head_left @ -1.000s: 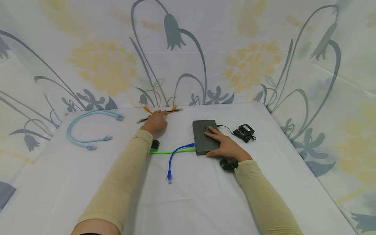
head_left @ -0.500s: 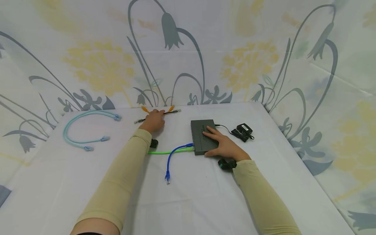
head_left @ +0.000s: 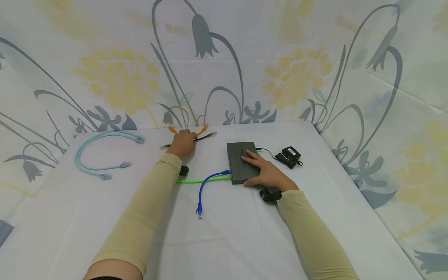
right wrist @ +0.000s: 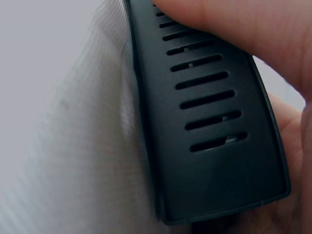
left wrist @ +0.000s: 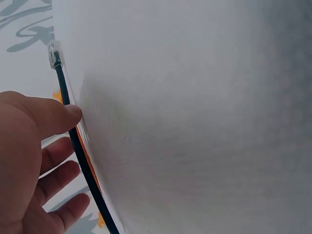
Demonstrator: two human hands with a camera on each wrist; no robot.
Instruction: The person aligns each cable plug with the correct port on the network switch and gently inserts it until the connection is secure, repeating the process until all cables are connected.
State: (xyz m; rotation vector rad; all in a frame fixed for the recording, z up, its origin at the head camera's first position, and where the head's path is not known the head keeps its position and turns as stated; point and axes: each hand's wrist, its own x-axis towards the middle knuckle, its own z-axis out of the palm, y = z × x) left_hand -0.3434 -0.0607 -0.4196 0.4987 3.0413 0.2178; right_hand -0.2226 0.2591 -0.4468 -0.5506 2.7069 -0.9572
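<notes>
In the head view, my left hand (head_left: 182, 144) pinches a black network cable (head_left: 203, 137) near the table's back edge. The left wrist view shows the thumb lying across this black cable (left wrist: 87, 173). An orange network cable (head_left: 202, 130) lies just behind, partly hidden by the hand. My right hand (head_left: 269, 173) rests with spread, straight fingers on a dark network switch (head_left: 238, 163). Its thumb lies against the slotted side of the switch (right wrist: 214, 170) in the right wrist view. Blue (head_left: 201, 194) and green (head_left: 196, 181) network cables are plugged into the switch's left side.
A light-blue network cable (head_left: 81, 149) lies curved at the left of the white table (head_left: 196, 249). Right of the switch sits a black power adapter (head_left: 291, 153) with bundled cord, wired to the switch. A floral cloth (head_left: 224, 70) hangs behind the table.
The black cable's right end has tilted up slightly away from the table in the left hand. My right hand has stayed on the switch; the head view has shifted a little.
</notes>
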